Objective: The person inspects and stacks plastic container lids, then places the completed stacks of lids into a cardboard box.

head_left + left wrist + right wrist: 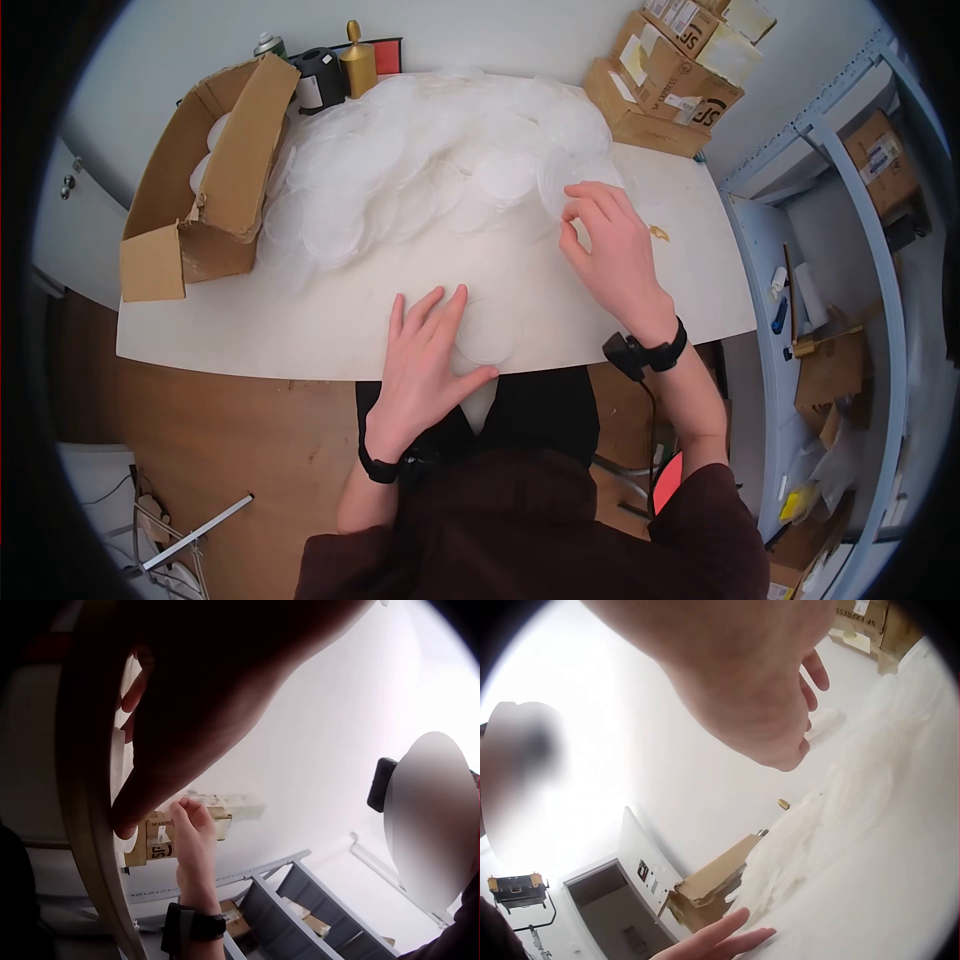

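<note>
My left hand (428, 350) is spread at the table's front edge, fingers straight and thumb out to the side. Just right of its fingers a clear round plastic lid (490, 332) lies flat on the white table (370, 300). My right hand (615, 250) is raised at the right end of a big heap of similar translucent lids (400, 160). Its thumb and forefinger pinch a thin translucent lid (826, 724), which stands out past the fingertips in the right wrist view. Against the heap, the outline of this lid is faint in the head view.
An opened cardboard box (220, 200) with white round pieces inside stands on the left. Behind are a black container (320, 80) and a gold bottle (357, 65). Stacked cartons (665, 85) occupy the back right corner. A grey-blue shelf rack (830, 170) stands right of the table.
</note>
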A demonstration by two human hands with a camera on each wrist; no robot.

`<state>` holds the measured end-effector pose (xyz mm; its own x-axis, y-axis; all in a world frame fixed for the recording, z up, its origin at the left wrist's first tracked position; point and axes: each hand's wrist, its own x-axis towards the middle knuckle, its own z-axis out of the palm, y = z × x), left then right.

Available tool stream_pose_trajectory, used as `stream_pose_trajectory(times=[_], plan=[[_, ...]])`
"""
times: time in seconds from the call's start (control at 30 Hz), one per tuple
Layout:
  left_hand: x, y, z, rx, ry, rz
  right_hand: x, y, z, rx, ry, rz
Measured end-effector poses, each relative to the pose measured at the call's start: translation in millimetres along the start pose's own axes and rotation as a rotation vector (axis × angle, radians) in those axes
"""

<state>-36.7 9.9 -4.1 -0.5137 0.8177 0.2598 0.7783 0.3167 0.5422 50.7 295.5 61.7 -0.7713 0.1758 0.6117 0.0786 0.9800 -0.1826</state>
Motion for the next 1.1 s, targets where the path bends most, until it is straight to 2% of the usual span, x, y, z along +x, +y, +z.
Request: stream_pose_trajectory(times=[0.07,0.13,0.23,0.57,0.9,0.97,1.0,1.07,1.1], plan=[[-1,-2,-1,-0.040,-0.014,0.028,-20,-30,-9,0.093,-0.076,-0.019],[-2,-2,0,-0.045,-0.020,0.007,-42,-52,-20,0.217,-0.301,-0.128],[-1,-2,2,-0.052,-0.015,-0.002,-57,-66,-15,0.261,-0.418,-0.216],[0,-2,3,-0.020,0.002,0.007,-65,-70,-8,0.290,-0.503,-0.251],[0,-1,7,-0.003,0.014,0.046,-70,-65,-5,0.311,-0.464,-0.260],[0,-2,8,0.024,0.008,0.030,-54,-55,-7,0.405,-0.405,-0.154],[0,0,8,0.021,0.009,0.032,-42,-45,-6,0.384,-0.313,-0.140],[0,1,4,0.010,0.008,0.031,-19,-22,-3,0.238,-0.224,-0.029],[0,0,2,0.017,0.011,0.034,-7,-10,2,0.240,-0.217,-0.032]])
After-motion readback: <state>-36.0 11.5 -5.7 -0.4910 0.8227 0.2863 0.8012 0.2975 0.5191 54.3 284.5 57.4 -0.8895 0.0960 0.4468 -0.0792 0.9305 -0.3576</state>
